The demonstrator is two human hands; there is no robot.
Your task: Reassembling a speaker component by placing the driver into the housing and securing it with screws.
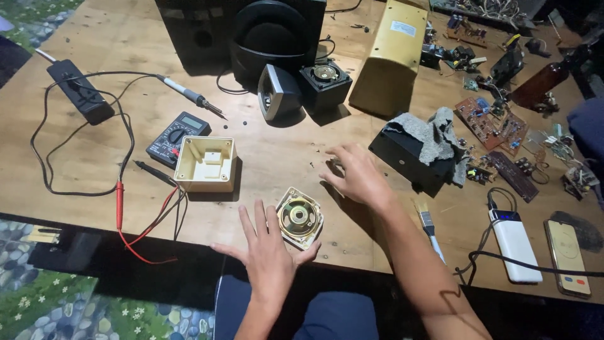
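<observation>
Fingers: left hand (267, 255) spread flat, grasping nothing, thumb touching the speaker driver (299, 218); right hand (357, 176) loosely curled, fingertips on the counter (270, 157), holding nothing visible.
Speaker driver: near counter's front edge, between both hands, cone up.
Left of it: cream plastic housing (206, 163), multimeter (178, 137), red probe lead (119, 204).
Right: paintbrush (428, 228), white power bank (514, 245).

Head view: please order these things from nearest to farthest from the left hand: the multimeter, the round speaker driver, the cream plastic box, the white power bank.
From the left hand:
1. Round speaker driver, touching its thumb side.
2. Cream plastic box, up and left.
3. Multimeter, just behind the box.
4. White power bank, far right.
</observation>
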